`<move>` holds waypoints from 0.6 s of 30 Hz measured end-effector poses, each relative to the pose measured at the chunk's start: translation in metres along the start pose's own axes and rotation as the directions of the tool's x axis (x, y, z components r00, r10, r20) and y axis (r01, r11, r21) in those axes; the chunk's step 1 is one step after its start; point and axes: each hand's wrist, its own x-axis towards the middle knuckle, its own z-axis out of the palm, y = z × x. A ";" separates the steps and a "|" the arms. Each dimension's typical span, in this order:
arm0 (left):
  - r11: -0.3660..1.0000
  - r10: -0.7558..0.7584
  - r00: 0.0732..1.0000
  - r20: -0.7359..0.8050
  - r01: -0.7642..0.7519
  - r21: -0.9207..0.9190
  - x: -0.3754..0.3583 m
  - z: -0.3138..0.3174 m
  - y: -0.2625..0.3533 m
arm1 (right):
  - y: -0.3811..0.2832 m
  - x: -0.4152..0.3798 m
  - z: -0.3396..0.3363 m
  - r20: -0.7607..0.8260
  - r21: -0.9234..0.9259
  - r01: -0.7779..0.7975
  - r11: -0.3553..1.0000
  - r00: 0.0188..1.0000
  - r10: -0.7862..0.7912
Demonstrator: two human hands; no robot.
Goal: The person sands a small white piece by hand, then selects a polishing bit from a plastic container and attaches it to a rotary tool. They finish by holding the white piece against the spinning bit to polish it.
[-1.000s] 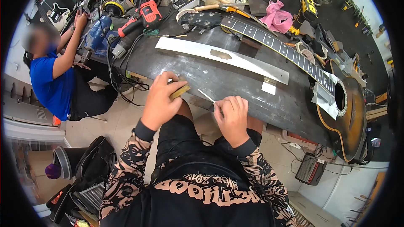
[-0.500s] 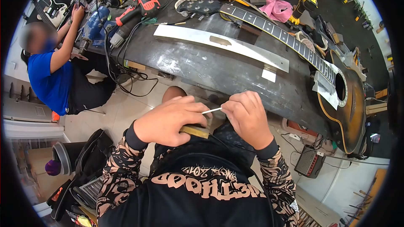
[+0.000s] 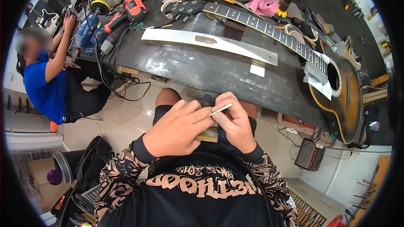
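dark workbench | pale tiled floor, light reflected | white wall, lower right

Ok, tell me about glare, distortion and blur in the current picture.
Head view: bright glare patches on the dark workbench and a sheen on the long silvery plate; head view: fisheye curving, with black corners; head view: the left hand, right hand and white strip look fairly sharp, while blur masks the co-worker's head.

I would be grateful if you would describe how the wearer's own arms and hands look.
The left hand and right hand wear no gloves. The left sleeve and right sleeve are long, with a swirling black-and-peach pattern, and end in plain black bands: the left cuff and right cuff.
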 end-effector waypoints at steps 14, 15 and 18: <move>0.964 -0.114 0.993 0.031 0.118 -0.240 -0.028 -0.011 -0.039 | -0.040 -0.002 -0.007 0.259 0.614 -0.320 0.721 0.945 0.199; 0.964 -0.129 0.992 -0.001 0.125 -0.234 -0.030 -0.012 -0.040 | -0.046 -0.002 -0.002 0.251 0.607 -0.324 0.725 0.944 0.212; 0.953 -0.192 0.981 0.016 0.190 -0.234 -0.030 -0.023 -0.037 | -0.048 -0.003 0.004 0.289 0.631 -0.292 0.719 0.948 0.132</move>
